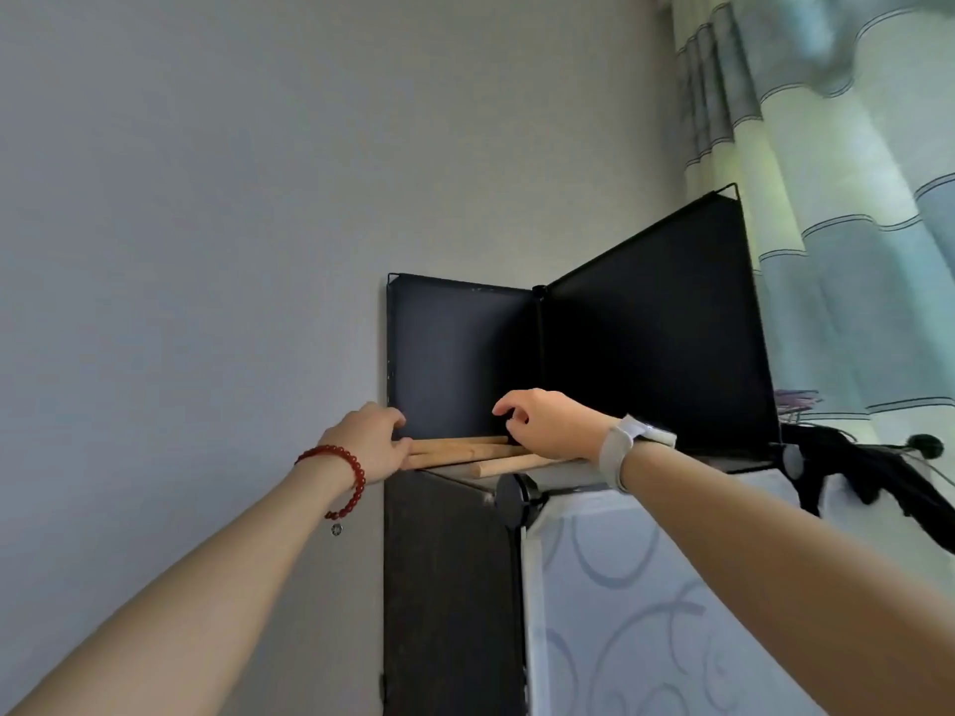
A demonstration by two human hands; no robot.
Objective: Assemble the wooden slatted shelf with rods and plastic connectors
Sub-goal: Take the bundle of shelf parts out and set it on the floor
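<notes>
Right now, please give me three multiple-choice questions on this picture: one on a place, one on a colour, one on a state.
1. Where do the rods lie?
A. on top of the cabinet
B. on the floor
C. on the curtain

2. What colour is the bracelet?
A. blue
B. red
C. green

3. What is the left hand doing?
A. hanging idle
B. touching the rods' ends
C. pulling the curtain

Answers:
1 A: the rods rest on the cabinet's top, before the black panels.
2 B: its beads are red.
3 B: its fingers meet the rods' left ends.
</notes>
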